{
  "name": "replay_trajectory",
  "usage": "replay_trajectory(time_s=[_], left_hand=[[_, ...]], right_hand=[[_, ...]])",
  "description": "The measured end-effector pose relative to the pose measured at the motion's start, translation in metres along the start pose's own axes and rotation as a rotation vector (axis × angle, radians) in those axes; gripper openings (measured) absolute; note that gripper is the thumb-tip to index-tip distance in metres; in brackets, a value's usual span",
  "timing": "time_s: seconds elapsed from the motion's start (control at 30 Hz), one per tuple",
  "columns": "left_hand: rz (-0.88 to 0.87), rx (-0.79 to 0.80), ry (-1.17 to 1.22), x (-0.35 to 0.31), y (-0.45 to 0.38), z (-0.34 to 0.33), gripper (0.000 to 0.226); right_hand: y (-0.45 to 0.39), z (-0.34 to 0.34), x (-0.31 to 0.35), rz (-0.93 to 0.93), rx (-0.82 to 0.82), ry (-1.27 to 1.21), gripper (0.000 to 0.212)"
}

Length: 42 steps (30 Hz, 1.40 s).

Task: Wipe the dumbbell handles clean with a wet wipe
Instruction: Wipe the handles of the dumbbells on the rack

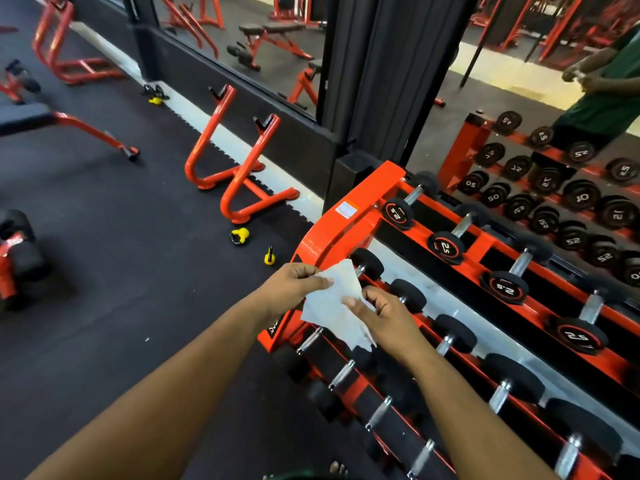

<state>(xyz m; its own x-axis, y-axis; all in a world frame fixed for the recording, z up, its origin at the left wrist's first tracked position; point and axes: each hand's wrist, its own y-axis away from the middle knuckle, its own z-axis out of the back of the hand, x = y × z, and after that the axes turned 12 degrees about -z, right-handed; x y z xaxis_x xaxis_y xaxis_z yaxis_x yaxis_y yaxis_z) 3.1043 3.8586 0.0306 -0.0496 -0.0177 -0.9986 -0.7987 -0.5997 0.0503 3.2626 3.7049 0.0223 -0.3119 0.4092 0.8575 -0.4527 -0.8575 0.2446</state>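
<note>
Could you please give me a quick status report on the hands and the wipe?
Left hand and right hand both pinch the wet wipe. Wipe held above the dumbbell rack, touching no handle. Nothing in the way.

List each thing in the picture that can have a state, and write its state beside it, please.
wet wipe: unfolded, held in the air between both hands, touching no dumbbell
left hand: pinches the wipe's upper edge
right hand: pinches the wipe's lower right part
dumbbells: lying in the rack, none lifted
dumbbell rack: standing against the mirror, loaded
yellow kettlebell: tipped on the floor
</note>
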Motion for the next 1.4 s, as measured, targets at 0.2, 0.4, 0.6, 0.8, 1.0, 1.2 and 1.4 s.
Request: replay_trajectory(time_s=[0.2, 0.4, 0.6, 0.8, 1.0, 1.2, 1.4], left_hand=[[0.197, -0.082, 0.374, 0.032, 0.003, -0.045, 0.041], [0.176, -0.276, 0.333, 0.037, -0.014, -0.103, 0.005], [0.154, -0.383, 0.212, 0.032, -0.033, -0.107, 0.026], [0.067, -0.415, -0.104, 0.038, -0.044, -0.107, 0.081], [0.055, -0.373, 0.097, 0.035, -0.056, -0.097, 0.034], [0.162, -0.174, 0.222, 0.05, -0.067, -0.036, 0.024], [0.043, -0.04, 0.271, 0.045, -0.089, 0.022, 0.024]], right_hand=[[-0.017, 0.005, -0.024, -0.27, -0.048, -0.474, 0.018], [-0.031, 0.029, -0.059, -0.289, -0.057, -0.352, 0.041], [-0.035, 0.056, -0.074, -0.271, 0.026, -0.397, 0.032], [-0.04, 0.054, -0.073, -0.234, 0.064, -0.491, 0.015], [-0.051, 0.032, -0.057, -0.256, 0.008, -0.642, 0.019], [-0.071, 0.016, -0.037, -0.293, -0.131, -0.67, 0.02], [-0.09, 0.011, -0.007, -0.263, 0.077, -0.656, 0.024]])
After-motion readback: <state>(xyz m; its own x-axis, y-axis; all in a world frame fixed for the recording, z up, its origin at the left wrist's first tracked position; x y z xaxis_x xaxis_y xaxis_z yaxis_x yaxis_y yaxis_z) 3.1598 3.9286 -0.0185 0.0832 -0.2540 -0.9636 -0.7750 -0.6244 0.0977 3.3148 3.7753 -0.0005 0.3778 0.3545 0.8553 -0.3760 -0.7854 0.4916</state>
